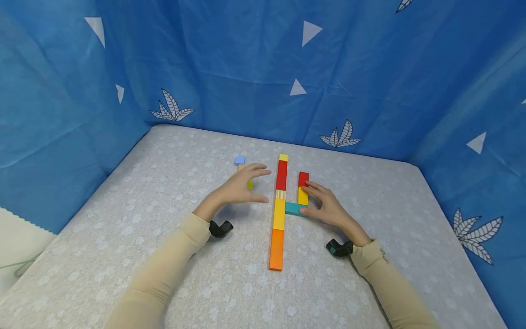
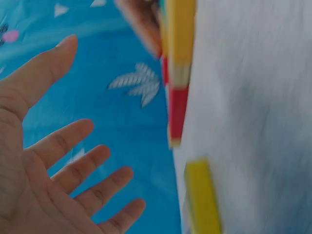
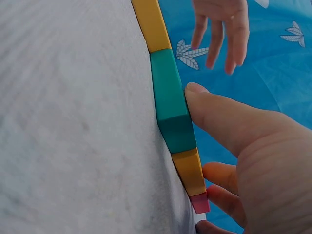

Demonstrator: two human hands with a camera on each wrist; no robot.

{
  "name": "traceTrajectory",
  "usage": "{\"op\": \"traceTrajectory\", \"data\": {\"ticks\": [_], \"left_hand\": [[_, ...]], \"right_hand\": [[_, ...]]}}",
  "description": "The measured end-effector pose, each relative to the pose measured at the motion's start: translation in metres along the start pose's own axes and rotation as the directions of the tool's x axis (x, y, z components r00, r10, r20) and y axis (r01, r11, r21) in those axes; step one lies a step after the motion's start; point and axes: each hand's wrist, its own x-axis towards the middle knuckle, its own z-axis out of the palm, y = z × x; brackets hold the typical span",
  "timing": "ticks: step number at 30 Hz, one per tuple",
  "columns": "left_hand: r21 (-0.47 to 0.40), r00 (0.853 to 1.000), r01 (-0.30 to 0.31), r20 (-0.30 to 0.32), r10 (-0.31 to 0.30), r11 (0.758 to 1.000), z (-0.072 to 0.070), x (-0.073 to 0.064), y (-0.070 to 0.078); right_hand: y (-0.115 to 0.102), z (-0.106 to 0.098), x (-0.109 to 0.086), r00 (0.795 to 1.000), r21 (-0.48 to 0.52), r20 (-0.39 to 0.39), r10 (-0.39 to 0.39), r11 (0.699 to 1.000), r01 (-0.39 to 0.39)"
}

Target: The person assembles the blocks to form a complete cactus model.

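A straight row of blocks lies on the table: a small yellow block [image 1: 283,157], a red block [image 1: 281,175], a pale wooden piece [image 1: 280,194], a yellow block [image 1: 279,214] and an orange block [image 1: 276,249]. From its right side juts a teal block [image 1: 293,209], with another yellow block [image 1: 302,196] and a red block [image 1: 303,177] running away from it. My right hand [image 1: 327,206] has its thumb at the teal block and fingertips at the yellow and red blocks. Left of the row, my left hand [image 1: 240,185] hovers with spread fingers, holding nothing.
Beyond the left hand are a light blue block [image 1: 239,160], a beige block [image 1: 241,167] and a yellow-green block [image 1: 250,184], the latter two partly hidden by it. A patterned cloth covers the table [image 1: 230,283]. Blue curtains [image 1: 246,55] hang behind and at both sides.
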Motion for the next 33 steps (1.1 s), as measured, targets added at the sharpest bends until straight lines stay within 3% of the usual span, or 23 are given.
{"op": "traceTrajectory", "data": {"ticks": [4,8,13,19,33], "left_hand": [[-0.081,0.991,0.069,-0.107,-0.078,0.994,-0.025,-0.01,-0.018],[-0.106,0.984,0.117,-0.125,-0.13,0.987,-0.035,-0.016,-0.035],[-0.122,0.977,0.177,-0.097,-0.189,0.977,-0.032,-0.019,-0.052],[-0.201,0.96,0.243,-0.092,-0.266,0.949,-0.023,-0.02,-0.07],[-0.273,0.939,0.262,-0.151,-0.31,0.926,-0.013,-0.02,-0.084]], "right_hand": [[-0.001,0.001,0.001,1.0,0.002,-0.001,0.004,1.0,-0.004],[-0.002,0.0,0.0,1.0,-0.003,0.001,0.01,1.0,-0.01],[-0.004,0.0,0.0,1.0,-0.011,0.005,0.017,1.0,-0.017],[-0.005,-0.001,0.0,1.0,-0.011,0.001,0.016,1.0,-0.016],[-0.005,0.0,-0.001,1.0,-0.004,0.001,0.028,1.0,-0.028]]}}
